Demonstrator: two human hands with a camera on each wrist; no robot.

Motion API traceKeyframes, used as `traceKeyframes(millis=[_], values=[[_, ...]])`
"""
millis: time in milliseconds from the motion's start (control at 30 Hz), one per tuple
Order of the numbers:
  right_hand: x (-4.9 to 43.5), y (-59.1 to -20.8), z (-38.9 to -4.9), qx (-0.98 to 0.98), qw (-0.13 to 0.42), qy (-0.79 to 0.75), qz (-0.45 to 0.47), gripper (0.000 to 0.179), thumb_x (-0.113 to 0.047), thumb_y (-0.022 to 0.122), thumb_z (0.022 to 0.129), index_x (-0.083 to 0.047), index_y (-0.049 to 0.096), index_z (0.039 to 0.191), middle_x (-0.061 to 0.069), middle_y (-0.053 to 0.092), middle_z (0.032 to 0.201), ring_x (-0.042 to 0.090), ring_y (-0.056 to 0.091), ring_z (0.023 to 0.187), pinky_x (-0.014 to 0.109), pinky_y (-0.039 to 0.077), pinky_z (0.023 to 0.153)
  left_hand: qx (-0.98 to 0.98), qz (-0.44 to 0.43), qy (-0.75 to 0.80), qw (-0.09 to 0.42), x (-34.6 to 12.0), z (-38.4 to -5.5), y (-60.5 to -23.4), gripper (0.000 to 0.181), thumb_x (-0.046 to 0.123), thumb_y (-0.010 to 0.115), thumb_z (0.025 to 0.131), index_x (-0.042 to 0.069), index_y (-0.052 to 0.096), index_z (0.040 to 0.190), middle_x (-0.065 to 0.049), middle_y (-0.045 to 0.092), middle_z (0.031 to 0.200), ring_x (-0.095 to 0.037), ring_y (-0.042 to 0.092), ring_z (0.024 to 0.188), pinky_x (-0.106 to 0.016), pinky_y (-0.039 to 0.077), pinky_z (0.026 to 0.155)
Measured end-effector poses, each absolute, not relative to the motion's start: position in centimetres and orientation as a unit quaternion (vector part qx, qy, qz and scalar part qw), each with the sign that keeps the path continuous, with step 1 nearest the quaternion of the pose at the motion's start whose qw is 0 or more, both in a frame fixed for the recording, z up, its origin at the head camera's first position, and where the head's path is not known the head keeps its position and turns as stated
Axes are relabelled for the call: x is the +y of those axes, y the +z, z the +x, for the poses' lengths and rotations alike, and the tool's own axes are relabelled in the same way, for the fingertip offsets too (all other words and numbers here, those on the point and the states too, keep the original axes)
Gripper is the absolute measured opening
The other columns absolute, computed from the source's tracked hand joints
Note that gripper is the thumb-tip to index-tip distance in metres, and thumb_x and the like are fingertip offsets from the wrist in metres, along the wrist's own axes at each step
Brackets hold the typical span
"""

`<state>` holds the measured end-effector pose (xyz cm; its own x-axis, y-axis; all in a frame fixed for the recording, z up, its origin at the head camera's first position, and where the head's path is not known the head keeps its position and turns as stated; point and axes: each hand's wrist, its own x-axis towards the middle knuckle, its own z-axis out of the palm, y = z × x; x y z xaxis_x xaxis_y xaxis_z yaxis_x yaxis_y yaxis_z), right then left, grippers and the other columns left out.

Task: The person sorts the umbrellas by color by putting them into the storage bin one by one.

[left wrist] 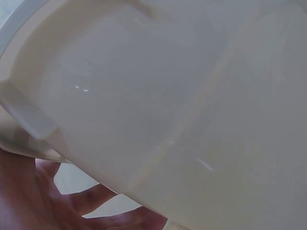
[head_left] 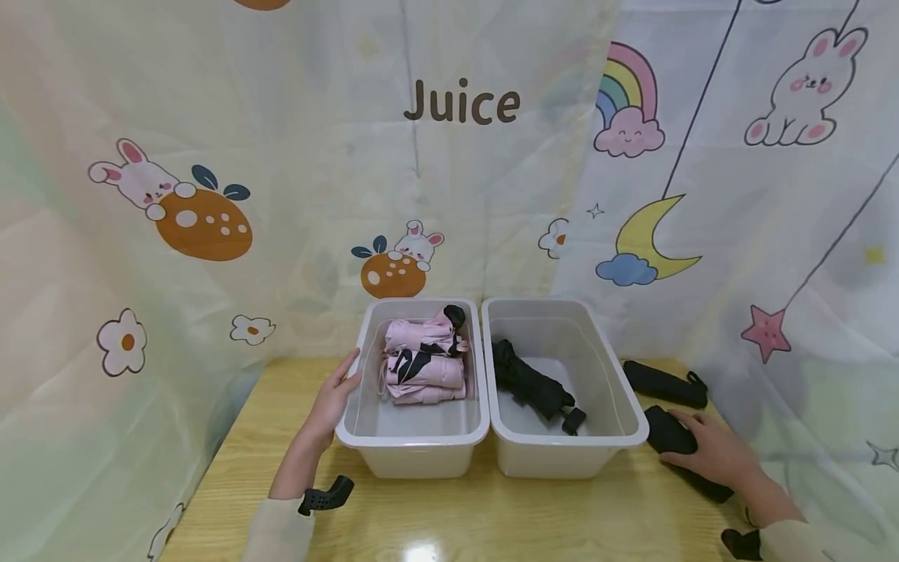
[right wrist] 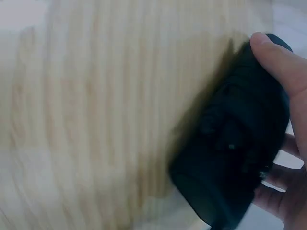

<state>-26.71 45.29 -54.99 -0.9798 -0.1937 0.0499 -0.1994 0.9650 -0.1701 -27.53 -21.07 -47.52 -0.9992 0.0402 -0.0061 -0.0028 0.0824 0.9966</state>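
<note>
Against the outer left side of the left white bin, my left hand touches the rim with its fingers fairly straight. In the left wrist view, the fingers lie along the outside of the bin wall. My right hand grips a black folded umbrella at the table's right side, thumb on one side and fingers on the other. Pink folded umbrellas with black parts lie in the left bin. A loosely furled black umbrella lies slanted in the right white bin.
Another black folded umbrella with a strap loop lies behind the held one, beside the right bin. Both bins stand side by side on a wooden table. A printed cloth hangs behind and around the table.
</note>
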Motion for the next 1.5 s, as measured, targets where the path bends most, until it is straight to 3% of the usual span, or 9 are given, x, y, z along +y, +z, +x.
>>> traceKeyframes(millis=[267,600,767,933,1033,1167,1267,1367,1500], values=[[45.2,-56.0,-25.7,-0.991,0.055,0.085,0.093,0.097,-0.069,0.074,0.069,-0.014,0.046,0.144,0.026,0.06,0.115,0.044,0.061,0.09,0.06,0.048,0.07,0.733,0.006,0.68,0.023,-20.8,-27.2,-47.7,0.055,0.029,0.04,0.106,0.024,0.021,0.157,-0.016,0.023,0.156,-0.044,0.04,0.129,-0.048,0.046,0.092],[45.2,-55.5,-26.9,-0.981,0.074,0.154,0.094,0.092,-0.049,0.083,0.071,-0.011,0.045,0.146,0.032,0.055,0.124,0.051,0.054,0.106,0.065,0.043,0.08,0.733,0.01,0.68,0.012,-20.9,-28.0,-47.5,0.055,0.03,0.041,0.105,0.024,0.021,0.157,-0.014,0.019,0.158,-0.043,0.038,0.131,-0.056,0.04,0.098],[45.5,-54.4,-26.3,-0.972,0.064,0.215,0.074,0.091,-0.044,0.082,0.075,-0.008,0.041,0.148,0.038,0.047,0.131,0.056,0.047,0.111,0.068,0.041,0.08,0.738,0.007,0.675,0.022,-20.8,-27.7,-47.7,0.055,0.028,0.04,0.106,0.023,0.02,0.157,-0.014,0.02,0.158,-0.043,0.038,0.131,-0.047,0.045,0.094],[45.2,-49.9,-26.1,-0.952,0.106,0.273,0.087,0.087,-0.029,0.082,0.079,-0.007,0.037,0.15,0.041,0.041,0.134,0.059,0.042,0.113,0.068,0.039,0.08,0.735,0.007,0.678,0.029,-20.7,-27.3,-47.6,0.055,0.027,0.04,0.106,0.024,0.02,0.157,-0.015,0.02,0.158,-0.043,0.037,0.132,-0.047,0.044,0.095],[44.4,-46.0,-26.9,-0.944,0.138,0.284,0.097,0.086,-0.028,0.083,0.078,-0.012,0.038,0.15,0.038,0.043,0.136,0.055,0.044,0.116,0.057,0.042,0.081,0.735,0.007,0.678,0.031,-21.0,-27.5,-47.4,0.055,0.027,0.039,0.106,0.024,0.018,0.157,-0.015,0.019,0.158,-0.043,0.038,0.131,-0.053,0.041,0.098],[42.3,-40.9,-28.2,-0.944,0.168,0.268,0.096,0.084,-0.03,0.084,0.077,-0.016,0.042,0.149,0.035,0.046,0.135,0.049,0.05,0.11,0.043,0.045,0.071,0.735,0.013,0.678,0.021,-21.3,-28.0,-47.0,0.055,0.029,0.039,0.106,0.025,0.019,0.157,-0.014,0.019,0.158,-0.043,0.038,0.131,-0.056,0.039,0.099],[40.4,-38.3,-29.0,-0.947,0.157,0.262,0.102,0.083,-0.034,0.082,0.078,-0.014,0.043,0.148,0.034,0.047,0.136,0.048,0.05,0.109,0.052,0.048,0.073,0.734,0.012,0.679,0.02,-21.5,-28.0,-46.8,0.055,0.028,0.04,0.106,0.025,0.019,0.157,-0.014,0.019,0.158,-0.043,0.038,0.13,-0.057,0.038,0.1],[38.4,-36.4,-29.6,-0.949,0.12,0.27,0.109,0.082,-0.039,0.079,0.081,-0.017,0.041,0.15,0.03,0.043,0.142,0.048,0.046,0.116,0.064,0.043,0.081,0.735,0.008,0.677,0.028,-21.4,-27.9,-46.9,0.055,0.027,0.039,0.106,0.025,0.018,0.157,-0.014,0.018,0.159,-0.043,0.037,0.131,-0.057,0.038,0.1],[35.6,-34.8,-30.6,-0.948,0.096,0.278,0.117,0.082,-0.044,0.078,0.081,-0.023,0.04,0.15,0.023,0.04,0.147,0.046,0.041,0.124,0.067,0.04,0.089,0.737,0.01,0.676,0.028,-21.3,-27.8,-47.2,0.055,0.027,0.039,0.106,0.025,0.019,0.157,-0.013,0.017,0.159,-0.042,0.035,0.133,-0.057,0.037,0.101]])
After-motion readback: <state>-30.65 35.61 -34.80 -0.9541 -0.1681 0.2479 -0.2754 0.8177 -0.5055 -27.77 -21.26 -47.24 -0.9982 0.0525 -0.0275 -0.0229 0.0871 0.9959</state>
